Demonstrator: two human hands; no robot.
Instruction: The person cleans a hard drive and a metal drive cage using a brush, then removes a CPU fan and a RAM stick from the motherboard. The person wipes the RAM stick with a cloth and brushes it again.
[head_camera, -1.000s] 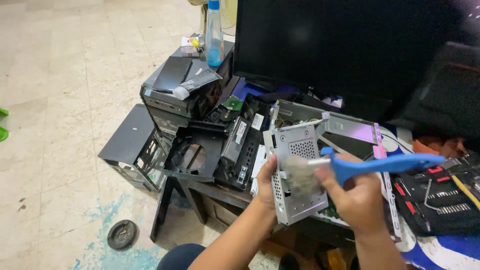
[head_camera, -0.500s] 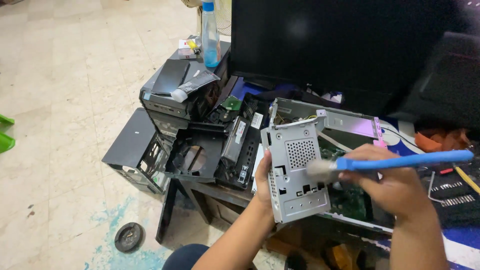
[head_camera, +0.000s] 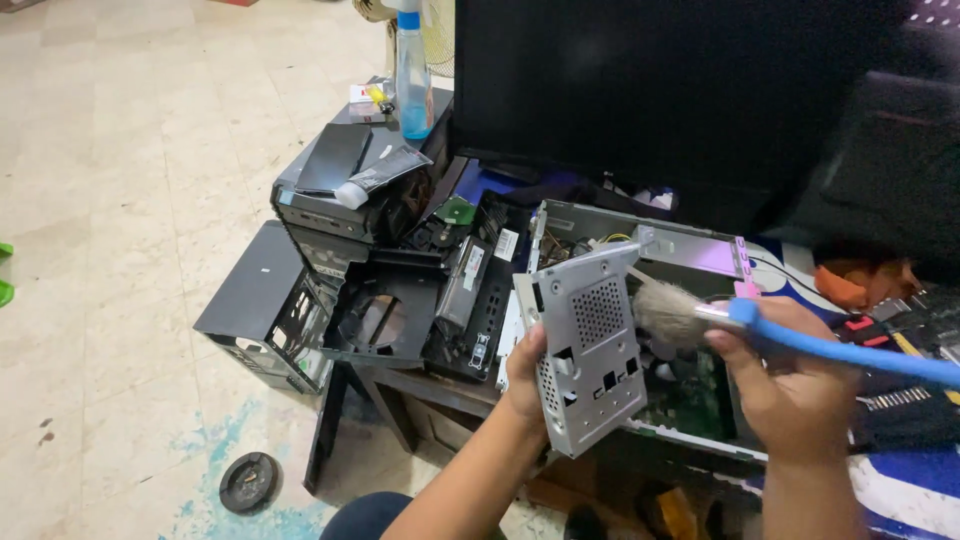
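Item: we are gripping a perforated grey metal bracket (head_camera: 588, 345) by its near left edge in our left hand (head_camera: 524, 375), holding it tilted upright above the open computer case (head_camera: 690, 262). Our right hand (head_camera: 790, 385) is clenching a blue-handled brush (head_camera: 800, 338), bristles touching the bracket's right edge. Far left, a spray bottle (head_camera: 412, 75) is standing on stacked black cases (head_camera: 330, 200).

The blue brush handle (head_camera: 860, 352) is running off the frame's right edge, the metal bracket (head_camera: 588, 345) is hiding most left-hand fingers, and the spray bottle (head_camera: 412, 70) is being cropped at top.
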